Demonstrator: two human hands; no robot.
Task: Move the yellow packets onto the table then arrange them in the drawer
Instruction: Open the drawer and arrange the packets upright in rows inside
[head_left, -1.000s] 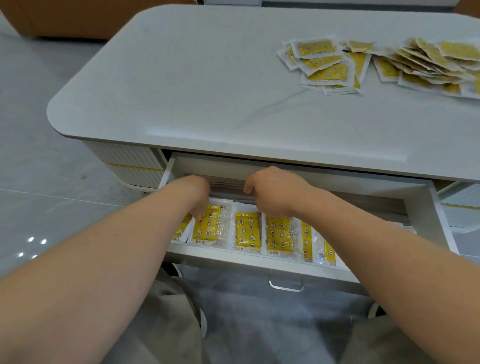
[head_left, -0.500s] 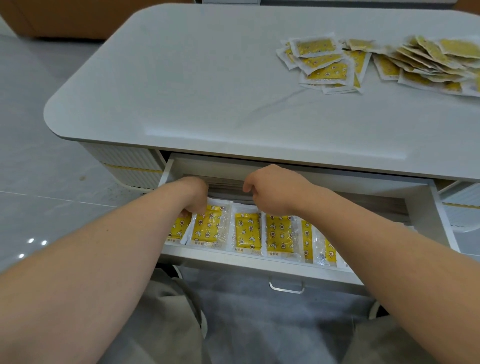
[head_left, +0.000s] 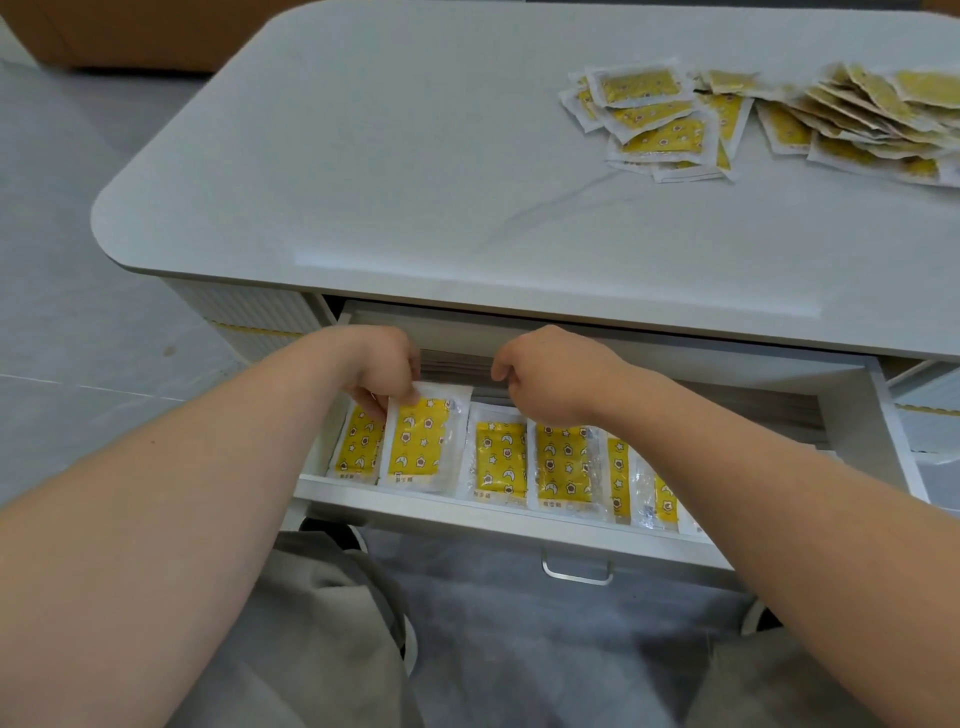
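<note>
At the left end of the open white drawer (head_left: 457, 505), the left hand (head_left: 382, 371) has its fingers curled and pinches the top edge of a yellow packet (head_left: 422, 441), second from the left in the row of yellow packets (head_left: 563, 465) standing side by side along the drawer's front wall. Just right of it, apart from the left, the right hand (head_left: 553, 379) curls down over the tops of the middle packets; whether it grips one cannot be told. On the table (head_left: 441, 171) above, at its far right, lies a loose heap of yellow packets (head_left: 670, 137), overlapping each other.
</note>
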